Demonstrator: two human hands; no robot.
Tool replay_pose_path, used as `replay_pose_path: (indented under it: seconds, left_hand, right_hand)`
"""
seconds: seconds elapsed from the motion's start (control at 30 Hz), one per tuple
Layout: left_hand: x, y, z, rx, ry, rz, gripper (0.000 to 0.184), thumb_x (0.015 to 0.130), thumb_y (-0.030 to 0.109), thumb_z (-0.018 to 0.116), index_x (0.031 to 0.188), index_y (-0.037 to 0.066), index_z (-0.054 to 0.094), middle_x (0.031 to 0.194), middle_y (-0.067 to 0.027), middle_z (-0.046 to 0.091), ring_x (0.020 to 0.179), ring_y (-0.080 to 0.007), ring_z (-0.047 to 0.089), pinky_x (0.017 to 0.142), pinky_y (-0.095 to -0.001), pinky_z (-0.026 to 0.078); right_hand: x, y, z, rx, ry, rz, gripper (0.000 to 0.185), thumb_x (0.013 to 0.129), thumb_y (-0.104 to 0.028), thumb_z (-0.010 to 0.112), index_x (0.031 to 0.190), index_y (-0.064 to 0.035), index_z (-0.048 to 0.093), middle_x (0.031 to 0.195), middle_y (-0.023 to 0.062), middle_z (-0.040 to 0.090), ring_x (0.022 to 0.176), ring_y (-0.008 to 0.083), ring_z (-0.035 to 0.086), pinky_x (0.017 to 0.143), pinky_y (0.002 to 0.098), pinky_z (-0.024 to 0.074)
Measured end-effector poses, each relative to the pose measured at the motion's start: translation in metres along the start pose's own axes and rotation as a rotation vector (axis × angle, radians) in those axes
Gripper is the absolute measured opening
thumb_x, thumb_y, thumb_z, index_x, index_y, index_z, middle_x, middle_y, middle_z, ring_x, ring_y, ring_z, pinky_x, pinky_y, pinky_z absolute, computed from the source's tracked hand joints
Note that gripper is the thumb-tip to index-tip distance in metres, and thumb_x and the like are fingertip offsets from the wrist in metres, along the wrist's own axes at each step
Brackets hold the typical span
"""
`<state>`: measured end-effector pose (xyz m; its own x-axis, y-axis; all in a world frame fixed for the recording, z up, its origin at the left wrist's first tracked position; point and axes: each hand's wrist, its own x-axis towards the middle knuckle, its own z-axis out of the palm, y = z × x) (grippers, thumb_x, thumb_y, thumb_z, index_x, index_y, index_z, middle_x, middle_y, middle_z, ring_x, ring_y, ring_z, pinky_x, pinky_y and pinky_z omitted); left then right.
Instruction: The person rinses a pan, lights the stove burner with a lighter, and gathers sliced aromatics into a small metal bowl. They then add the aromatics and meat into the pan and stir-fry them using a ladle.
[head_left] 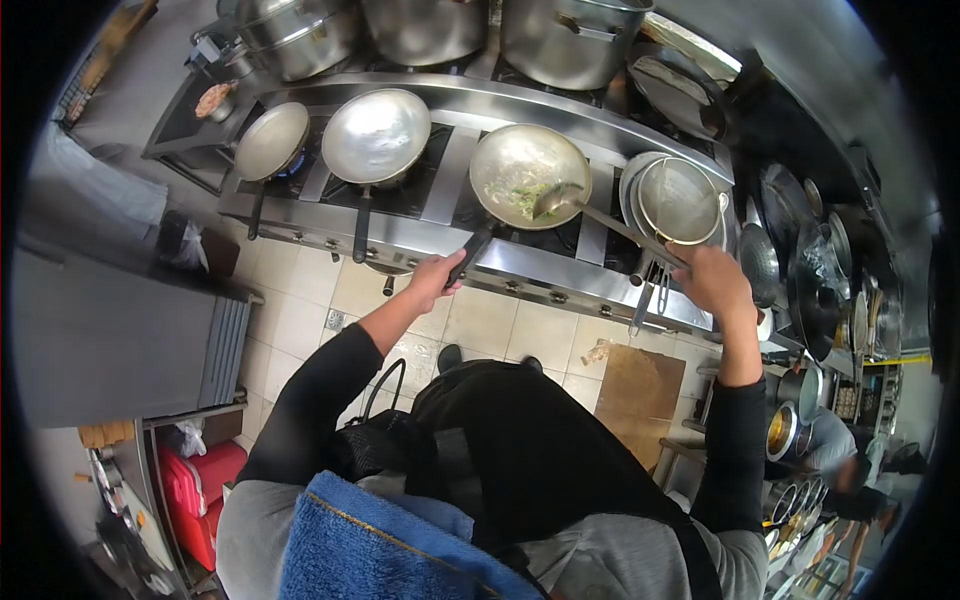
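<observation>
My left hand (436, 281) is closed around the dark handle of a frying pan (506, 150) on the stove. Chopped green and pale food (522, 195) lies in the bottom of that pan. A long metal ladle (612, 222) reaches in from the right, its bowl resting over the food. My right hand (714, 284) grips the far end of the ladle's handle. Left of this pan sits a shiny pan (377, 130) with its handle toward me. Beyond it, a smaller pan (273, 140) stands over a blue flame.
Large pots (575, 45) line the back of the stove (455, 175). A strainer (679, 200) rests in a container beside my right hand. Hanging pans (815, 270) crowd the right wall. Cardboard (640, 395) lies on the tiled floor. Another person (850, 475) is at the far right.
</observation>
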<state>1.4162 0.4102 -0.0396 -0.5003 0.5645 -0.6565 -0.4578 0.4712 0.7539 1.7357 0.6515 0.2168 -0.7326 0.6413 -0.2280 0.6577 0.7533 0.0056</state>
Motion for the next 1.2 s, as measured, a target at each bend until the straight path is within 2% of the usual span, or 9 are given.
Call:
replay_pose_path:
  seconds: [0.33, 0.43, 0.63, 0.7, 0.8, 0.9, 0.97, 1.03, 1.2]
  left_hand:
    - [0.004, 0.004, 0.004, 0.112, -0.176, 0.027, 0.046, 0.096, 0.053, 0.051, 0.111, 0.010, 0.059, 0.062, 0.0014, 0.047, 0.044, -0.0067, 0.036, 0.038, -0.0225, 0.026]
    - [0.005, 0.000, 0.000, 0.102, -0.159, 0.068, 0.046, 0.096, 0.052, 0.052, 0.109, 0.008, 0.059, 0.063, 0.0011, 0.050, 0.046, -0.0064, 0.039, 0.039, -0.0223, 0.028]
    - [-0.003, -0.020, -0.009, 0.085, -0.110, 0.187, 0.041, 0.096, 0.046, 0.055, 0.100, 0.006, 0.061, 0.071, -0.0015, 0.058, 0.054, -0.0068, 0.048, 0.047, -0.0216, 0.039]
    - [-0.011, -0.021, -0.013, 0.036, -0.149, 0.119, 0.039, 0.096, 0.043, 0.057, 0.098, 0.005, 0.060, 0.072, -0.0015, 0.058, 0.056, -0.0071, 0.050, 0.050, -0.0219, 0.041]
    - [-0.017, -0.022, -0.019, 0.007, -0.129, 0.117, 0.036, 0.094, 0.041, 0.061, 0.096, 0.005, 0.060, 0.076, -0.0009, 0.058, 0.059, -0.0076, 0.053, 0.052, -0.0221, 0.044]
    - [-0.020, -0.029, -0.018, -0.034, -0.025, 0.108, 0.034, 0.092, 0.039, 0.064, 0.089, 0.005, 0.063, 0.075, -0.0009, 0.059, 0.061, -0.0082, 0.057, 0.054, -0.0224, 0.049]
    - [-0.016, -0.032, -0.020, -0.044, -0.055, 0.075, 0.033, 0.092, 0.037, 0.065, 0.090, 0.005, 0.063, 0.077, -0.0007, 0.059, 0.062, -0.0090, 0.059, 0.055, -0.0230, 0.050]
    - [-0.016, -0.028, -0.021, -0.041, -0.023, 0.072, 0.032, 0.091, 0.036, 0.066, 0.093, 0.004, 0.064, 0.078, -0.0007, 0.059, 0.062, -0.0098, 0.060, 0.055, -0.0237, 0.050]
    - [-0.019, -0.030, -0.032, -0.089, -0.025, 0.077, 0.026, 0.092, 0.030, 0.065, 0.103, 0.006, 0.065, 0.084, 0.0004, 0.060, 0.068, -0.0103, 0.061, 0.060, -0.0236, 0.050]
  right_hand:
    - [0.063, -0.020, 0.166, 0.614, 0.225, 0.133, 0.048, 0.087, -0.022, 0.064, 0.132, -0.0068, 0.056, 0.095, 0.0268, 0.066, 0.093, 0.0431, 0.065, 0.083, 0.0456, 0.0500]
    - [0.063, -0.053, 0.190, 1.036, -0.092, 0.235, 0.050, 0.092, -0.024, 0.061, 0.138, -0.0050, 0.050, 0.070, 0.0116, 0.061, 0.056, 0.0212, 0.060, 0.052, 0.0355, 0.0492]
    - [0.018, -0.082, 0.159, 1.187, -0.199, 0.249, 0.046, 0.096, -0.023, 0.058, 0.138, -0.0061, 0.051, 0.064, -0.0010, 0.047, 0.047, 0.0085, 0.044, 0.041, 0.0270, 0.0387]
    - [0.031, -0.057, 0.175, 1.033, -0.221, 0.243, 0.046, 0.094, -0.021, 0.060, 0.136, -0.0050, 0.053, 0.072, 0.0071, 0.060, 0.056, 0.0157, 0.057, 0.051, 0.0313, 0.0481]
    - [0.055, -0.037, 0.187, 0.873, 0.142, 0.141, 0.046, 0.091, -0.019, 0.062, 0.132, -0.0013, 0.054, 0.113, 0.0278, 0.063, 0.103, 0.0327, 0.066, 0.090, 0.0363, 0.0488]
    - [0.066, -0.047, 0.190, 0.806, 0.142, 0.216, 0.046, 0.092, -0.020, 0.061, 0.132, 0.0000, 0.054, 0.113, 0.0278, 0.064, 0.103, 0.0325, 0.067, 0.089, 0.0358, 0.0490]
    - [0.060, -0.061, 0.189, 1.092, -0.089, 0.244, 0.048, 0.094, -0.021, 0.058, 0.138, -0.0031, 0.049, 0.073, 0.0081, 0.060, 0.059, 0.0180, 0.059, 0.053, 0.0326, 0.0493]
    - [0.032, -0.083, 0.165, 1.261, -0.193, 0.296, 0.050, 0.095, -0.022, 0.058, 0.141, -0.0059, 0.047, 0.068, 0.0005, 0.047, 0.050, 0.0103, 0.045, 0.042, 0.0283, 0.0407]
    - [0.015, -0.072, 0.196, 1.102, -0.126, 0.222, 0.048, 0.095, -0.022, 0.059, 0.139, -0.0069, 0.049, 0.072, 0.0048, 0.057, 0.055, 0.0129, 0.053, 0.052, 0.0291, 0.0467]
